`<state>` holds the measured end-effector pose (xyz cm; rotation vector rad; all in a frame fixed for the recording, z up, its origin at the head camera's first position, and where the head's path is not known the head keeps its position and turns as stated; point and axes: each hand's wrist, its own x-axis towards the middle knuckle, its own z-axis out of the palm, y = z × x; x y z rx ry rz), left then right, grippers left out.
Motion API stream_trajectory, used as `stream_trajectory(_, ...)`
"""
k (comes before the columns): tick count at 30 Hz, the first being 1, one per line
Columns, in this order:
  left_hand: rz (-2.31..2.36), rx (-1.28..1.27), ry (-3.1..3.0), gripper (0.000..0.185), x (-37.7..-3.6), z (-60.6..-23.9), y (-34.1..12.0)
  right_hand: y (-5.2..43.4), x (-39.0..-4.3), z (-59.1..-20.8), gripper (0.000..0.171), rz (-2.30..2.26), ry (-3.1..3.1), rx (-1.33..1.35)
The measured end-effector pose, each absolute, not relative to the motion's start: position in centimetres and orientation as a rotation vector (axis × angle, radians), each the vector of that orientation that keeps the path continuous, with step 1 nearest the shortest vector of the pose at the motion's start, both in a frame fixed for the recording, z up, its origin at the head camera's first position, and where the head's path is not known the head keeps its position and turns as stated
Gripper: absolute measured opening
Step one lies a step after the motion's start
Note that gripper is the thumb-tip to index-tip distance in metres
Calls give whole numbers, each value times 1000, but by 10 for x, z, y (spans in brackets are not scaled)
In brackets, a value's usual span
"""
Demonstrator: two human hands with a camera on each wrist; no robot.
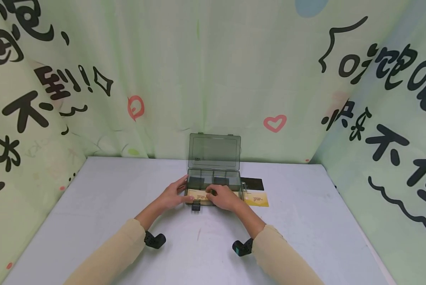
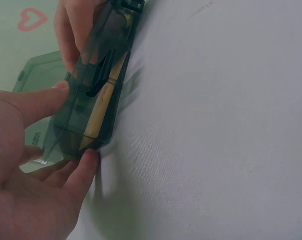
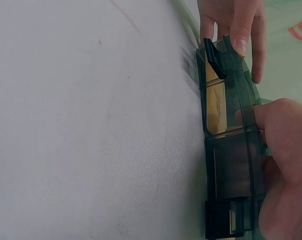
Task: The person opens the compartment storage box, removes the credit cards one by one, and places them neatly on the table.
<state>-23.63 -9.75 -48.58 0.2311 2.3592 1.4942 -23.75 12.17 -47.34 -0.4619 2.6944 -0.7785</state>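
A see-through dark green compartment case [image 1: 214, 173] stands on the white table with its hinged lid [image 1: 214, 151] raised at the back. My left hand [image 1: 173, 194] grips the case's left end, thumb at the front rim and fingers along the end wall. With its fingers bent down into the front row, my right hand [image 1: 222, 196] hides its own fingertips; I cannot tell whether they pinch anything. A tan card-like piece [image 1: 197, 194] lies in the front compartment between the hands. On the front wall, a dark latch [image 1: 196, 205] hangs unfastened at the left.
Right of the case lie a black flat piece [image 1: 253, 183] and a yellow card [image 1: 256, 199]. Dark pieces [image 1: 196, 182] sit in the case's back compartments. A printed pale green curtain [image 1: 213, 79] rises behind the table [image 1: 291, 229] and along both sides.
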Motion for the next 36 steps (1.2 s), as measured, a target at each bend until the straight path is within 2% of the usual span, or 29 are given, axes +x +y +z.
stream_trajectory(9,1488,225,2360,88,-235,-485,-97,125,-236,-472,22,-920,2690,-470)
stream_trajectory(18,1486,207,2369,89,-235,-484,-97,129,-235,-473,9,-1193,2650,-409)
stream_trajectory(36,1481,211,2382,89,-235,-486,-97,131,-235,-474,11,-1240,2686,-412)
